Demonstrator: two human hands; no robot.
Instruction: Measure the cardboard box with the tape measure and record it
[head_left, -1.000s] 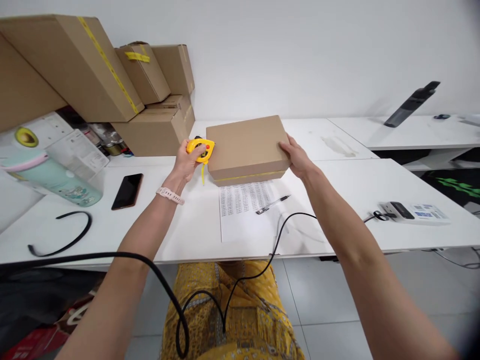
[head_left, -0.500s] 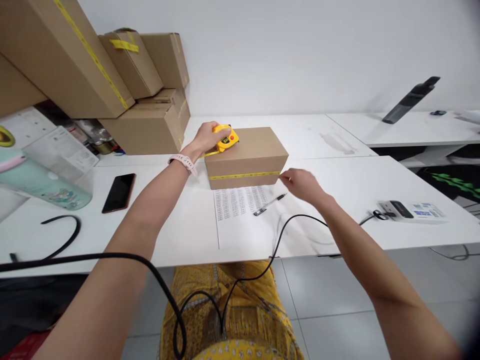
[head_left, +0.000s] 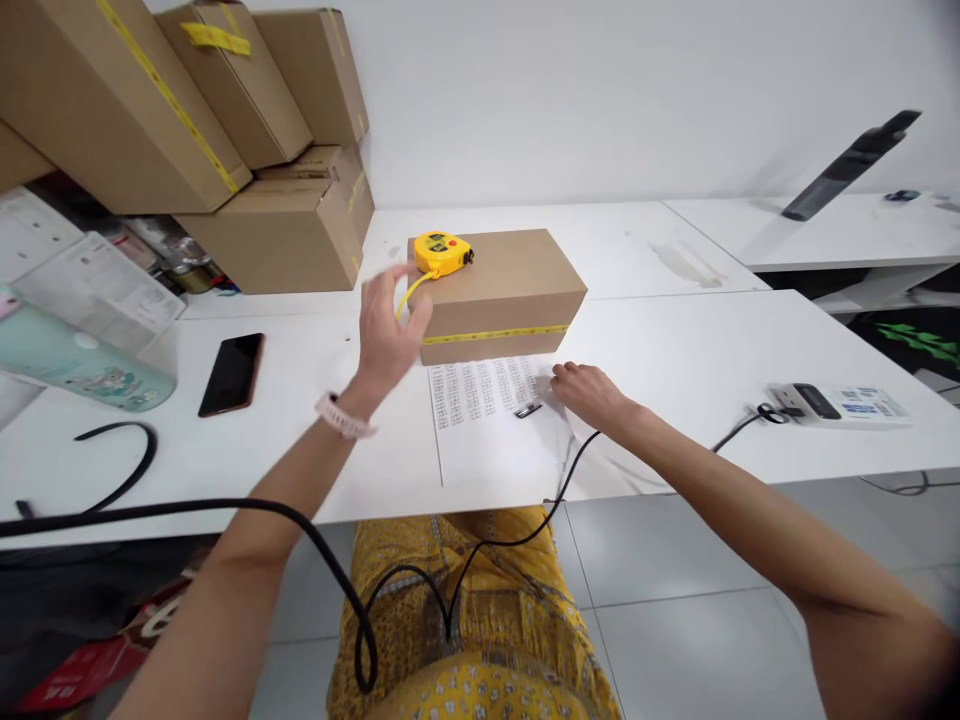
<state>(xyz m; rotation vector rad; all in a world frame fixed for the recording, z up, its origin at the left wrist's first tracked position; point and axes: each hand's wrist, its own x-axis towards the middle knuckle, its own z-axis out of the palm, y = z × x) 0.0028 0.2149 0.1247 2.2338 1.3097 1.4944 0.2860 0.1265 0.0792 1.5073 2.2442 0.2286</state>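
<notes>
On top of the brown cardboard box [head_left: 502, 275] lies a yellow tape measure [head_left: 442, 254], its yellow strap hanging toward the front edge. My left hand [head_left: 390, 330] is just left of the box, close to the strap, fingers apart and somewhat blurred. Below the box's right front corner, my right hand [head_left: 589, 392] has its fingers closed on a pen [head_left: 529, 410]. Only the pen's lower end shows; the hand hides the rest. Under the pen is a white sheet [head_left: 480, 455] printed with columns of small text, partly beneath the box.
Stacked cardboard boxes [head_left: 270, 235] stand at the back left. A phone [head_left: 232, 374] and a mint-green bottle [head_left: 112, 375] lie on the left. A black cable [head_left: 577, 460] crosses the table's front edge. To the right are a white device [head_left: 817, 403] and a dark bottle [head_left: 847, 170].
My left hand has let go of the tape measure, leaving it on the box, and moved down toward me. My right hand has moved from the box's corner down onto the pen.
</notes>
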